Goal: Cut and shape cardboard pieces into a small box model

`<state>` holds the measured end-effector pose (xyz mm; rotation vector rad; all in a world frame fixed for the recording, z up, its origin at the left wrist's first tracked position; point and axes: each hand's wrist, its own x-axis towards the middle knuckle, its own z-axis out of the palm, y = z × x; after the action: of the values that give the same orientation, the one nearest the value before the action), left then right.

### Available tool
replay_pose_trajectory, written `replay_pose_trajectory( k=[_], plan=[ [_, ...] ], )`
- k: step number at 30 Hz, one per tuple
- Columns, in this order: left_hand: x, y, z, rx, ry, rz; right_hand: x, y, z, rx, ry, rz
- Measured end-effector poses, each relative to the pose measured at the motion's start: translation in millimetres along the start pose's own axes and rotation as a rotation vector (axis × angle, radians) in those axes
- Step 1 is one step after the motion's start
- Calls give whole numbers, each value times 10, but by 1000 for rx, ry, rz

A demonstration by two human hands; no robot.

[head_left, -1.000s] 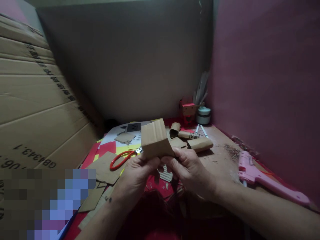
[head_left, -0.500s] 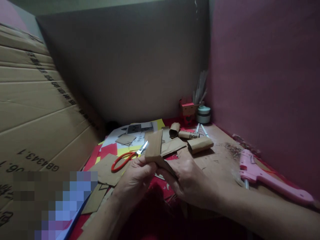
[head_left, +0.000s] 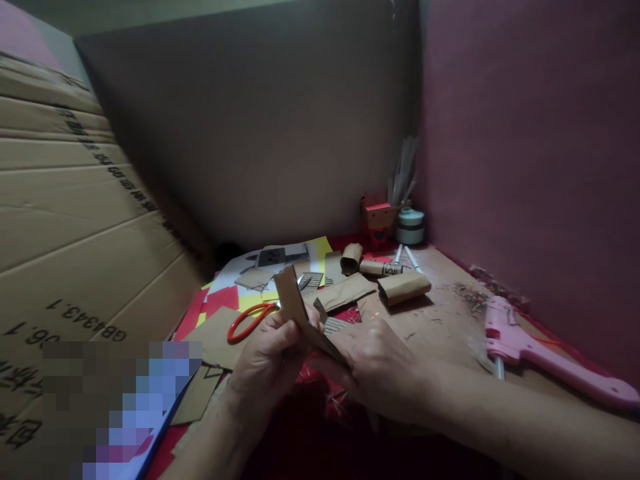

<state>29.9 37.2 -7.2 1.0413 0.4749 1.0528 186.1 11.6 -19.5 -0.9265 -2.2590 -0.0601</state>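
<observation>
A folded brown cardboard piece (head_left: pixel 292 295) is held up between my two hands near the middle of the view. My left hand (head_left: pixel 273 347) grips its lower left part, thumb pressed on it. On the piece's right end, my right hand (head_left: pixel 377 363) is closed, its fingertips partly hidden. Orange-handled scissors (head_left: pixel 244 325) lie just behind my left hand, their blades partly covered by the cardboard. Beyond my right hand rest a flat folded cardboard strip (head_left: pixel 345 293) and a rolled cardboard tube (head_left: pixel 404 287).
A pink glue gun (head_left: pixel 540 357) lies at the right. At the back stand a small red-and-brown cardboard figure (head_left: pixel 379 219) and a teal pot (head_left: pixel 410 228). A printed sheet (head_left: pixel 235 270) and cardboard scraps (head_left: pixel 197 393) lie left. A large cardboard panel (head_left: pixel 65 220) rises at the left.
The cardboard piece has turned in my hands and now shows a narrower face, with its top tilted left. The view has shifted slightly.
</observation>
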Motion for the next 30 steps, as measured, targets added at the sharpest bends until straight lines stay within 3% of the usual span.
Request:
replay_pose_trajectory(
  k=[3, 6, 10, 13, 16, 19, 25, 30],
  plan=[
    [-3, 6, 17, -2, 79, -14, 5, -11, -37, 73, -18, 19],
    [-2, -13, 36, 49, 143, -37, 15, -7, -92, 383, -20, 143],
    [-13, -42, 71, 123, 32, -78, 33, 31, -108, 885, -47, 482],
    [-22, -51, 77, 199, 14, -81, 51, 48, -91, 1070, -86, 631],
    [-22, -56, 68, 275, 65, -25, 65, 41, -97, 1054, -42, 622],
    [-22, -51, 73, 257, 34, -35, 70, 35, -107, 995, 9, 579],
    [-17, -19, 90, 254, 35, -67, 65, 64, -87, 1117, -93, 574],
    [-32, -30, 65, 409, 46, -83, 72, 65, -118, 1066, 2, 583]
  ],
)
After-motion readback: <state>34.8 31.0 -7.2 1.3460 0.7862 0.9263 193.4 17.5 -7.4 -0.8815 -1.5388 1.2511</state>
